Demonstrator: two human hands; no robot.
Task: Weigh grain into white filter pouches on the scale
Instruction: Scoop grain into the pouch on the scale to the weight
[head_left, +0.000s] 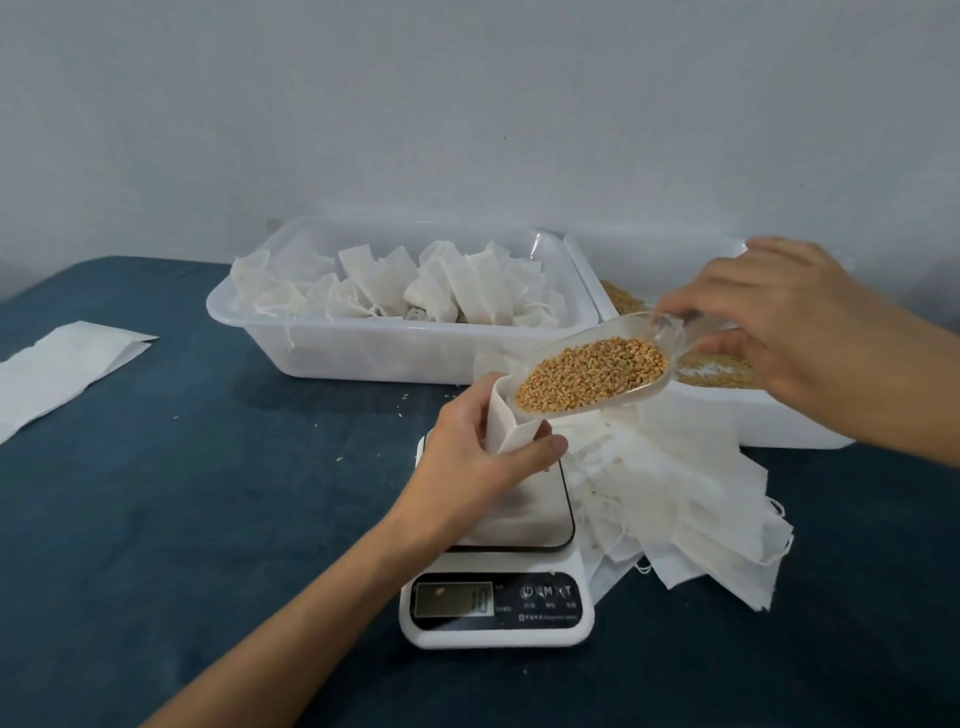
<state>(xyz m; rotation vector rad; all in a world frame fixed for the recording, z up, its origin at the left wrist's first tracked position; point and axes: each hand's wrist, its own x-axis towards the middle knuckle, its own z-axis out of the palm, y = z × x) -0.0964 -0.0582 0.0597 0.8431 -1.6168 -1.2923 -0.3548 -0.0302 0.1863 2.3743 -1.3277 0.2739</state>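
My left hand (480, 457) grips a white filter pouch (506, 428) upright with its mouth open, over the steel platform of the white digital scale (524, 530). My right hand (779, 322) pinches the handle of a clear plastic scoop (670, 332) heaped with golden grain (592, 371). The scoop's tip sits at the pouch's mouth. The scale's display (454, 598) is lit with dark digits.
A clear tub (363, 353) behind the scale holds several filled, tied pouches. A second tub (727, 410) at the right holds loose grain. A fanned pile of empty pouches (701, 499) lies right of the scale. More white pouches (57, 369) lie flat at the far left on the dark blue cloth.
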